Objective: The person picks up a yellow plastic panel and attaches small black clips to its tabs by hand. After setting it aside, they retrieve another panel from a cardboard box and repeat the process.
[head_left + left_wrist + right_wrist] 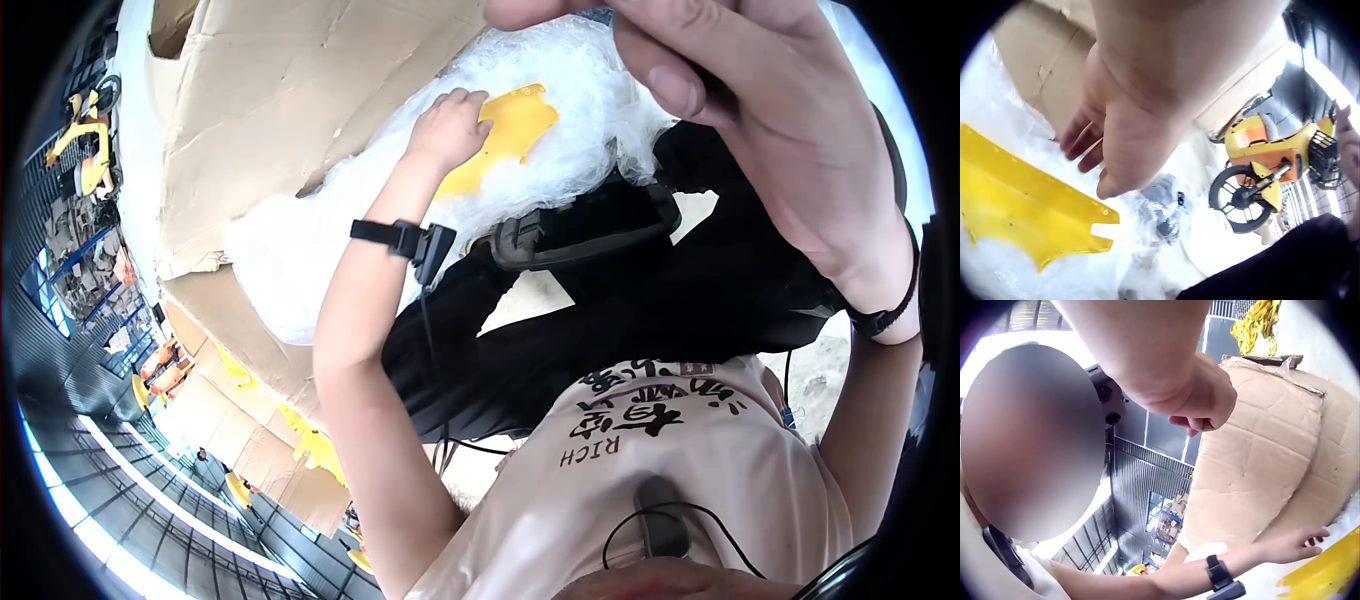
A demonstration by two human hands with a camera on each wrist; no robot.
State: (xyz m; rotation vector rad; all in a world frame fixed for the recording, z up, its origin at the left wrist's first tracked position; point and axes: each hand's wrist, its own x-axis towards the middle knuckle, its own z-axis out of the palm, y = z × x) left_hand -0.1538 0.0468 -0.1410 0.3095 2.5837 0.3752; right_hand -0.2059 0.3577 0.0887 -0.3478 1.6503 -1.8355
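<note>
A yellow molded panel [515,120] with a notched end lies on crumpled clear plastic wrap [580,60]. My left hand [450,130] hovers close over the panel's left edge in the head view, its fingers loosely bent and nothing in them. In the left wrist view the same hand [1125,140] hangs beside the notched end of the panel [1029,200]. Raised close to the head camera is my right hand [790,120], some fingers cut off by the frame's top edge. Its fingers look loosely curled in the right wrist view [1210,397], with nothing seen in them.
Big cardboard sheets [290,110] lean along the left of the wrap. A black frame-like part [590,230] sits near my legs. A yellow and orange scooter [1266,156] stands beyond, and yellow pieces [1257,325] lie past the cardboard.
</note>
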